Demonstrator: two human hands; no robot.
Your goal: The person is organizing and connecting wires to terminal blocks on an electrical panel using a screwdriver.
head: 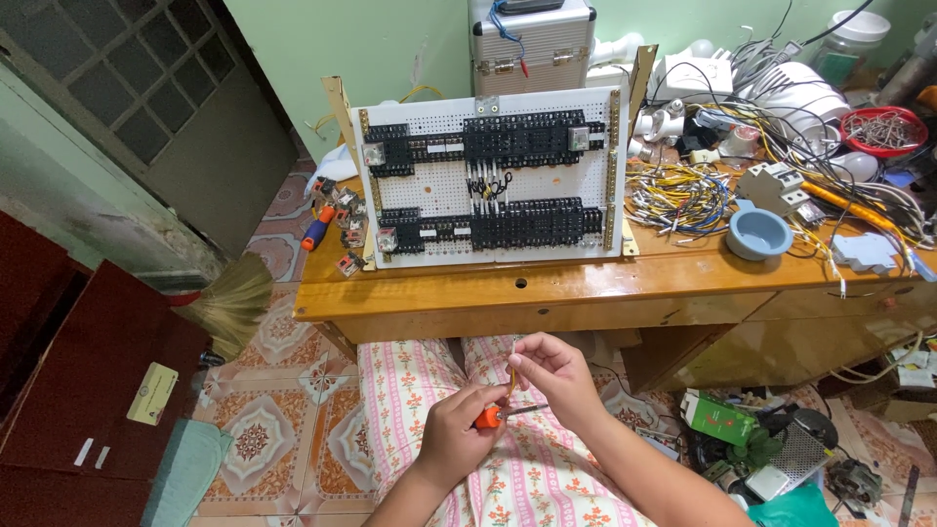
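Two bare hands meet low in the head camera's view, above a lap in pink floral fabric. The left hand (pixel 457 429) is closed around an orange-handled screwdriver (pixel 500 414), its thin metal shaft pointing right toward the other hand. The right hand (pixel 549 376) pinches a short yellow wire (pixel 511 366) between thumb and fingertips, holding it upright just above the screwdriver's handle; whether the tool's tip touches the wire's end is too small to tell. Beyond the hands stands a wooden desk (pixel 547 288), and on it a white perforated panel (pixel 488 176) leans upright. Two rows of black terminal blocks (pixel 517 141) cross the panel, with a small cluster of short wires between the rows at its middle. Most of the panel's terminals show no wires yet, so by the look of it the wiring is at an early stage, with one lead in hand and much left to connect. To the right of the panel lies a tangled pile of yellow and blue wires (pixel 678 195), then a small blue bowl (pixel 758 232) and a red bowl of metal bits (pixel 883 129) farther back. A silver case (pixel 532 44) stands behind the panel. On the tiled floor (pixel 264 429) left of the desk rests a straw broom (pixel 229 303).
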